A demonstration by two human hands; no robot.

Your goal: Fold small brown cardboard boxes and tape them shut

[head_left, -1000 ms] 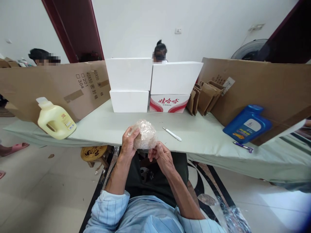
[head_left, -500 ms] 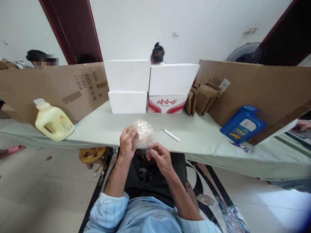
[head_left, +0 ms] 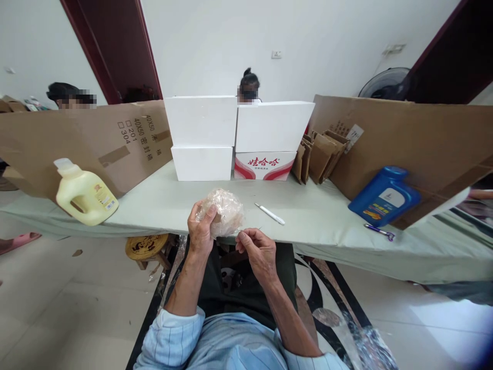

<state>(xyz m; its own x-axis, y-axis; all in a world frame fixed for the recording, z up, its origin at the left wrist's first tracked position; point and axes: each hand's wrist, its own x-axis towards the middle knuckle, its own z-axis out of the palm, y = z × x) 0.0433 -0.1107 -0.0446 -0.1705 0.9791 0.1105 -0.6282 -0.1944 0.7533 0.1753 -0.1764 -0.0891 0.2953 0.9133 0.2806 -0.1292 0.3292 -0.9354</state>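
My left hand is closed round a crumpled clear plastic bundle with something pale brown inside, held just above the near edge of the pale green table. My right hand sits just right of and below the bundle, its fingertips pinched together on something thin that I cannot make out. A white pen-like tool lies on the table a little to the right of the bundle.
A yellow jug lies at the left, a blue jug and a purple pen at the right. White foam boxes, brown paper bags and cardboard screens line the back. Two people sit behind the screens. A stool stands below.
My right hand has drawn slightly down and to the right, away from the bundle, with its fingers pinched. The left hand keeps its grip on the bundle.
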